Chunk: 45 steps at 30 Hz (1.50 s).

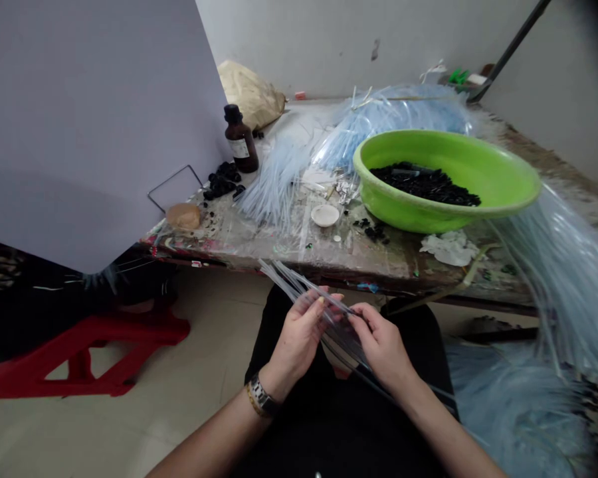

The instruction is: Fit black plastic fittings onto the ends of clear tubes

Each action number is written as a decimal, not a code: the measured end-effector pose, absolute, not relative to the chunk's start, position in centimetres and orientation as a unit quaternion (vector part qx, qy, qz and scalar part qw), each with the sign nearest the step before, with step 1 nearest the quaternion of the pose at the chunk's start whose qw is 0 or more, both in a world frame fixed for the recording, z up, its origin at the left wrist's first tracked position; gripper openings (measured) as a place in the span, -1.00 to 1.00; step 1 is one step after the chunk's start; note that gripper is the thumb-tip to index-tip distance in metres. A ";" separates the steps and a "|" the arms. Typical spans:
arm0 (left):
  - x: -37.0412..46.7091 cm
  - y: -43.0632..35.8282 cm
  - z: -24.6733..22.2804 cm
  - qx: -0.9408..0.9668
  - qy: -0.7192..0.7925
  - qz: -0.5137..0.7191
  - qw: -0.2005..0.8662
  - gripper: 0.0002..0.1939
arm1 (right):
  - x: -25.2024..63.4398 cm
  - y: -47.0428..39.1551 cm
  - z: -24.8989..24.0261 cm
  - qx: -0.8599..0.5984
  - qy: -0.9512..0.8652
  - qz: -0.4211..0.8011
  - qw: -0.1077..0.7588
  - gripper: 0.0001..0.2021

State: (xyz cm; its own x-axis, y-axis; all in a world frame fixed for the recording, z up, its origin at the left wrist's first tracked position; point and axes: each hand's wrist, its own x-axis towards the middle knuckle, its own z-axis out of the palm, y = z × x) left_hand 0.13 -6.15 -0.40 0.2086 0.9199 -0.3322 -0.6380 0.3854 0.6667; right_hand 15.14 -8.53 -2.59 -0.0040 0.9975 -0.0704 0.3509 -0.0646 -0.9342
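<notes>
In the head view, my left hand [301,332] is closed around several thin, clear plastic tubes [284,279], whose ends fan out toward the table edge. My right hand [381,345] pinches one of these tubes between thumb and forefinger, close to the left fingertips. A small dark bit shows at that pinch, too small to make out fully. The tubes' other ends run down across my black-clothed lap under the right wrist. Ahead on the table, a green basin [448,172] holds a heap of small black pieces [426,184].
Bundles of clear tubing [274,182] lie on the table [259,249], beside a brown bottle [240,143], a small white dish [325,215] and loose black pieces [222,180]. More tubing [568,265] hangs over the right edge. A red stool [90,345] stands left, below a grey panel [90,126].
</notes>
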 end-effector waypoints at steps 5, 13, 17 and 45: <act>0.0 -6.2 -0.4 0.197 0.363 0.515 0.751 -0.77 | 15.0 -8.9 -2.3 -0.597 -0.618 0.376 0.346 -0.78; 0.1 -6.5 -0.7 0.199 0.376 0.507 0.750 -0.79 | 15.0 -8.7 -2.2 -0.600 -0.602 0.367 0.379 -0.79; 0.1 -6.6 -0.6 0.200 0.385 0.501 0.749 -0.78 | 14.9 -8.6 -2.4 -0.595 -0.571 0.404 0.395 -0.79; -0.1 -6.9 -1.0 0.180 0.379 0.519 0.745 -0.83 | 15.9 -10.1 -2.3 -0.587 -0.581 0.452 0.337 -0.76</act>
State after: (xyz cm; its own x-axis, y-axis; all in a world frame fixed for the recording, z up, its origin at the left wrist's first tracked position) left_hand -0.14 -6.95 -0.98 0.1741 0.9092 -0.3781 -0.6360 0.3970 0.6618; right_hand 15.87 -10.14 -2.25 -0.0838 0.9867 -0.1395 0.3781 -0.0981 -0.9206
